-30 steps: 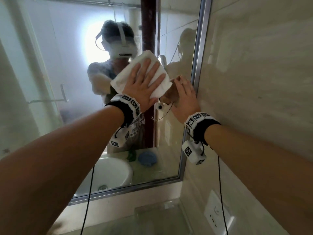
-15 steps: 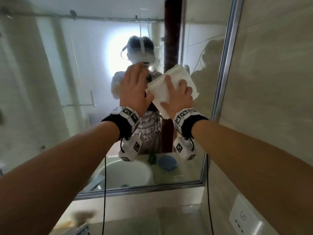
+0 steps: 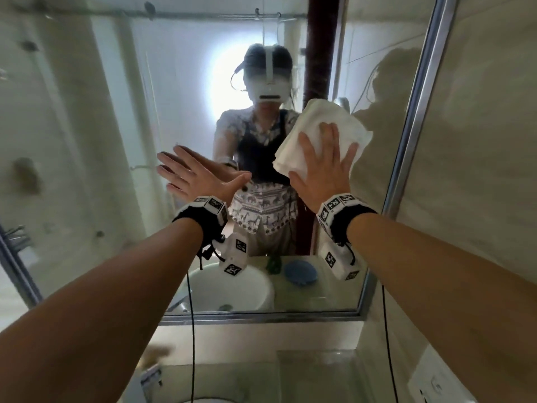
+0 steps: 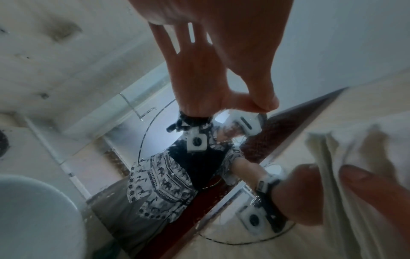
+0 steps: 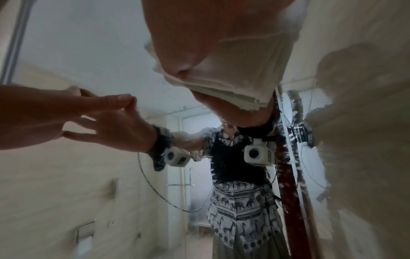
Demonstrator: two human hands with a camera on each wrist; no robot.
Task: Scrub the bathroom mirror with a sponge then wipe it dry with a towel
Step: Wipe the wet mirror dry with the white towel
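The framed bathroom mirror (image 3: 116, 141) fills the head view, and its glass looks hazy on the left. My right hand (image 3: 325, 167) presses a folded white towel (image 3: 334, 126) flat against the right part of the glass, fingers straight and spread. In the right wrist view the towel (image 5: 233, 75) is bunched under my palm. My left hand (image 3: 200, 175) is spread open to the left of the towel with nothing in it, and its fingertips meet their reflection (image 4: 199, 84). A blue round pad (image 3: 300, 271) shows only as a reflection, low in the mirror.
The mirror's metal frame (image 3: 418, 106) meets a beige tiled wall (image 3: 479, 170) close on the right. A white basin (image 3: 232, 289) is reflected low in the glass. A wall socket (image 3: 436, 382) sits at the lower right. A glass shelf (image 3: 313, 370) lies below the mirror.
The towel has passed from my left hand to my right. My left hand slid off to the left and spread out. The view has shifted left, showing more of the mirror.
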